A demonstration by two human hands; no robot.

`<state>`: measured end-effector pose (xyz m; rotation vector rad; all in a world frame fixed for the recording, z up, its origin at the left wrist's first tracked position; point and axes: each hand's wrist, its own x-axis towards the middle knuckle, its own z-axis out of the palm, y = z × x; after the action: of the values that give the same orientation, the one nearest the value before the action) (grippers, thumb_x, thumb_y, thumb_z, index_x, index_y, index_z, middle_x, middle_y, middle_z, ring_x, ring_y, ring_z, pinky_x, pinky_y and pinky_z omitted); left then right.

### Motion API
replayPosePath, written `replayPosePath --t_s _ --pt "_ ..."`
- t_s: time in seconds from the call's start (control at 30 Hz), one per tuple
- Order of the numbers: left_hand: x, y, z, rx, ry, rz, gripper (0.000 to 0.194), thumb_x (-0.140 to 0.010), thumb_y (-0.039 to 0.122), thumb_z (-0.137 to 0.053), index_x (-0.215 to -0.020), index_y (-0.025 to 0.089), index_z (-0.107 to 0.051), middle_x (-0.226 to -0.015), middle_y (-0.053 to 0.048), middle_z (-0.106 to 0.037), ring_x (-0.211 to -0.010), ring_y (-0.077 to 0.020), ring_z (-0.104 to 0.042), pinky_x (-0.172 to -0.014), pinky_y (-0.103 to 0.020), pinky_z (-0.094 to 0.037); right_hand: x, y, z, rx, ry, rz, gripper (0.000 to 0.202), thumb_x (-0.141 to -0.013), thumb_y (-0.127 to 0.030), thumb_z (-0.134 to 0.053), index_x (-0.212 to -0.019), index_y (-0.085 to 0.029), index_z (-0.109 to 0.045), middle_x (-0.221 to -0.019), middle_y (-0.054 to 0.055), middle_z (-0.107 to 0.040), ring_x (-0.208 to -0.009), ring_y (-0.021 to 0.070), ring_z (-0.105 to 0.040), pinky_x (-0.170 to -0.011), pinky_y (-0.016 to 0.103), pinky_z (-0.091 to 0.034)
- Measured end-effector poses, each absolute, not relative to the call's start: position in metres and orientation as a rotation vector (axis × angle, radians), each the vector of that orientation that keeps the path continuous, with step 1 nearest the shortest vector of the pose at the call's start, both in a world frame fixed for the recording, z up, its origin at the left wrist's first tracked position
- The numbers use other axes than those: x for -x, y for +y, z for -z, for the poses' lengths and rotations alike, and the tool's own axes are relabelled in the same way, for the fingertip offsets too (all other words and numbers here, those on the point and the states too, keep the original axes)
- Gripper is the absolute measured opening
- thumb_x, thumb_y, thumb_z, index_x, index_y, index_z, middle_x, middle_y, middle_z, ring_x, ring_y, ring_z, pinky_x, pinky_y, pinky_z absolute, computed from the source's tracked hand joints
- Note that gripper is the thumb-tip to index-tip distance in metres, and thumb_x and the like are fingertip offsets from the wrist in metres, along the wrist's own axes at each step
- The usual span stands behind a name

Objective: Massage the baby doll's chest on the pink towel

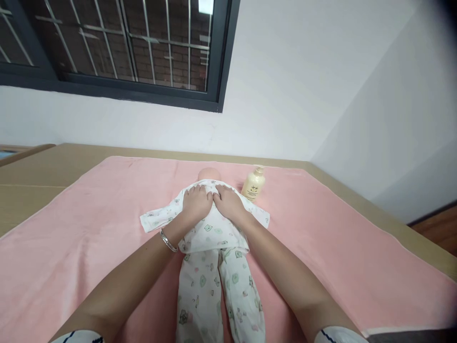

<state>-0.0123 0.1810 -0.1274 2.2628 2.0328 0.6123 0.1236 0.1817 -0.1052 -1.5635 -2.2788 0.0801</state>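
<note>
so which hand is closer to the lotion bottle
Right. The right hand lies flat on the doll's chest, just left of the lotion bottle; the left hand lies beside it, farther from the bottle.

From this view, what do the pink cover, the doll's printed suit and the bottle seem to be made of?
Pink cover: soft matte cloth, probably a towel or fleece; it looks slightly fuzzy, with a hemmed edge.
Printed suit: thin white cotton-like fabric; it creases under the left hand and right hand.
Bottle: smooth cream plastic, apparently; faint sheen, printed label.
</note>
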Motion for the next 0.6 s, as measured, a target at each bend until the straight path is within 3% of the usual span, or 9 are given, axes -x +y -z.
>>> replayPosePath --t_s 0.6 --pt "0.0122 0.1807 0.1277 -2.246 2.021 -0.623 0.045 -0.097 0.032 -0.030 -0.124 0.009 -0.058 -0.129 -0.018 -0.063 -0.122 -0.0324 -0.056 -0.106 -0.046 -0.038 -0.1229 0.1804 0.1047 1.562 -2.285 -0.076 0.027 -0.098 -0.024 -0.037 -0.107 -0.017 -0.061 -0.112 0.011 -0.067 -0.107 0.0241 -0.057 -0.091 0.032 -0.037"
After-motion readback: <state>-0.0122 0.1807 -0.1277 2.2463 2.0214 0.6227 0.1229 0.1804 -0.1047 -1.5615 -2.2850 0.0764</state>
